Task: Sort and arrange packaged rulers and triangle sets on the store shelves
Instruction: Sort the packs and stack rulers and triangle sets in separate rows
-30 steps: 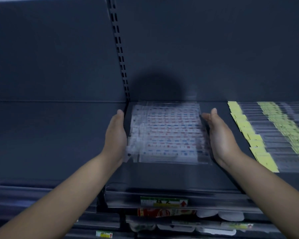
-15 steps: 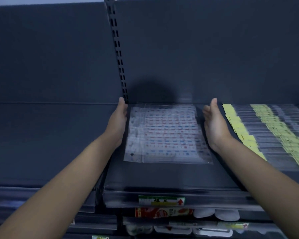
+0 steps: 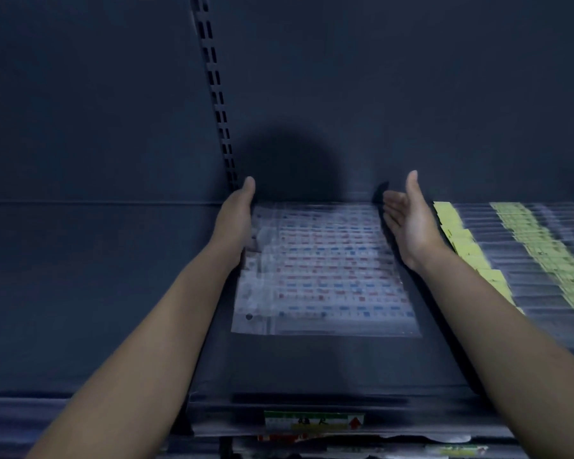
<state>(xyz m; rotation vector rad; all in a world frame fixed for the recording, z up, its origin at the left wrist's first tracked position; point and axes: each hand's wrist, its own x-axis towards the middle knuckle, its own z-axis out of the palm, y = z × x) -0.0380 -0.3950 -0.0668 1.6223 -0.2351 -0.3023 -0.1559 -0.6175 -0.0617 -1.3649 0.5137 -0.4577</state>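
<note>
A: Start at your left hand (image 3: 236, 220): it lies flat, fingers straight and together, its edge along the left side of the clear packs of rulers (image 3: 325, 270), and it holds nothing

B: Just beyond your left fingertips rises the slotted upright (image 3: 217, 101) of the dark back panel (image 3: 411, 77)

A: Between your two hands lie those packs, flat on the dark shelf (image 3: 328, 366), printed in rows of red and blue. A small dark hole shows at the near corner, close to your left forearm. The print is too blurred to read

B: Your right hand (image 3: 411, 223) is wide open, palm turned toward the packs, one digit pointing up and the others loosely spread, gripping nothing. It sits just beside the far right corner of the packs; whether it touches the plastic cannot be told

A: To the right of your right hand lies a row of ruler packs with yellow labels (image 3: 527, 253), overlapping one another, flat on the same shelf and apart from the red and blue packs

B: Below and between your forearms, on the shelf's front edge, sits a green and white tag (image 3: 314, 420), its marks too small to read
</note>
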